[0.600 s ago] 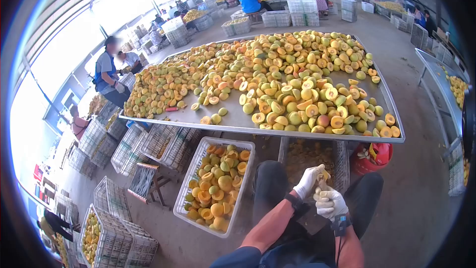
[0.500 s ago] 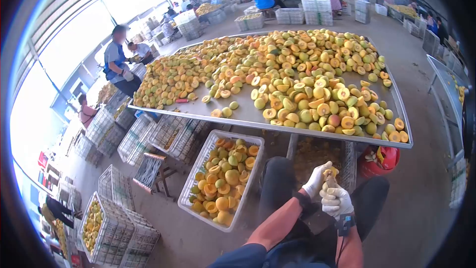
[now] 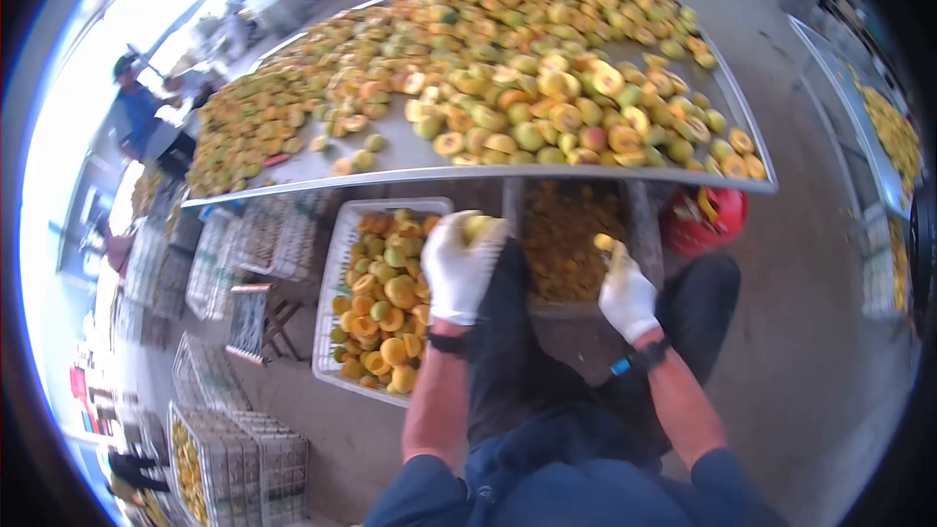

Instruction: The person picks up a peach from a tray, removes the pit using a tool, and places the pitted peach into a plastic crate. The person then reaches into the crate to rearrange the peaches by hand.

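My left hand (image 3: 457, 268), in a white glove, is closed round a yellow-green peach half (image 3: 476, 226) beside the white crate of peach halves (image 3: 327, 317). Over the crate of brown pits and scraps (image 3: 644, 220), my gloved right hand (image 3: 628, 291) has its fingers drawn together. A small yellow piece of fruit (image 3: 604, 242) shows at its fingertips. Whether a tool is also in that hand I cannot tell. Ahead of both hands, a metal table (image 3: 420, 174) bears a large heap of halved peaches (image 3: 547, 88).
A red bucket (image 3: 698, 224) stands right of the scrap crate. Left of the peach crate are a folding stool (image 3: 256, 322) and stacked white crates (image 3: 244, 459). A person in blue (image 3: 144, 117) is beyond the table's left end. Another fruit table (image 3: 830, 88) lies far right.
My hands have parted from working together: the left moved left to the peach crate with a peach half, the right stayed near the scrap crate. The view has tipped downward.
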Demonstrator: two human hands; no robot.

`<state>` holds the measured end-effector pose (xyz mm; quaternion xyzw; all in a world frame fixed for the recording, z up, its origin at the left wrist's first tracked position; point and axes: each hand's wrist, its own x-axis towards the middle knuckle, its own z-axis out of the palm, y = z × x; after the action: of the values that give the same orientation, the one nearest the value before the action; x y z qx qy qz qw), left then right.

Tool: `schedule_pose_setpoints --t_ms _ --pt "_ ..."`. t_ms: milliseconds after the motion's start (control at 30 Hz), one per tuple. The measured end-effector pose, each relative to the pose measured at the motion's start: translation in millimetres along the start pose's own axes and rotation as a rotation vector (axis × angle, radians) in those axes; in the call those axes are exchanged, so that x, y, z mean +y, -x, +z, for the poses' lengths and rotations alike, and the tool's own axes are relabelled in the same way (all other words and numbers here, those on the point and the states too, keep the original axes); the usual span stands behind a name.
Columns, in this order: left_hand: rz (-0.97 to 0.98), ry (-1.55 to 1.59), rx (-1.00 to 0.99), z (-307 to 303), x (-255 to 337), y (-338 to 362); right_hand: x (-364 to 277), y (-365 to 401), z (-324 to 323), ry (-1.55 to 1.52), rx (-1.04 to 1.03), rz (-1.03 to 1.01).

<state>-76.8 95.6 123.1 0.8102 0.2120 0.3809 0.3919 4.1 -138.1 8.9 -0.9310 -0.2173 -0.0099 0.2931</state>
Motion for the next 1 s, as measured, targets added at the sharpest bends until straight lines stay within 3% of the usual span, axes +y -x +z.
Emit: schedule_pose_setpoints --t_ms 33,67,100,167,233,300,333,367,433,500,567,667,700,733,900,1000 --pt "0.062 -0.168 0.043 -17 -10 0 14 -11 6 0.146 -0.283 0.063" --pt "-0.068 -0.23 0.037 -31 -30 5 10 -15 -6 0.161 -0.442 0.108" --pt "-0.053 -0.332 0.092 -45 -32 8 11 -12 -5 0.12 -0.324 0.106" --pt "-0.187 -0.669 0.061 -78 -93 22 13 -9 -5 0.076 -0.207 0.032" --pt "-0.273 -0.928 0.004 -105 -128 39 8 -9 -4 0.064 -0.14 -0.019" --pt "-0.479 -1.157 -0.16 -124 -139 50 5 -8 -6 0.085 -0.123 -0.038" --pt "-0.379 -1.247 -0.119 -129 -142 59 3 -9 -8 0.114 -0.104 -0.06" --pt "-0.379 -1.246 -0.122 -129 -148 60 3 -10 -10 0.115 -0.105 -0.058" --pt "0.039 -1.017 0.058 -120 -114 54 1 -8 -13 0.145 -0.06 -0.106" --pt "0.15 -0.593 0.029 -81 -51 46 -5 -5 -17 0.136 -0.048 -0.133" --pt "0.36 -0.411 -0.152 -34 7 41 -13 -7 -14 0.074 0.059 -0.21" --pt "0.408 -0.233 -0.429 32 44 36 -31 -10 -34 -0.106 0.017 -0.224" --pt "0.401 -0.219 -0.615 38 45 33 -35 -10 -40 -0.063 -0.042 -0.194" --pt "0.429 -0.204 -0.633 46 45 34 -26 -11 -40 -0.127 0.027 -0.297" --pt "0.472 -0.275 -0.827 88 5 37 10 -13 -33 -0.04 0.01 -0.39" --pt "0.446 -0.144 -0.795 89 -7 28 12 -16 -29 -0.118 -0.021 -0.393"
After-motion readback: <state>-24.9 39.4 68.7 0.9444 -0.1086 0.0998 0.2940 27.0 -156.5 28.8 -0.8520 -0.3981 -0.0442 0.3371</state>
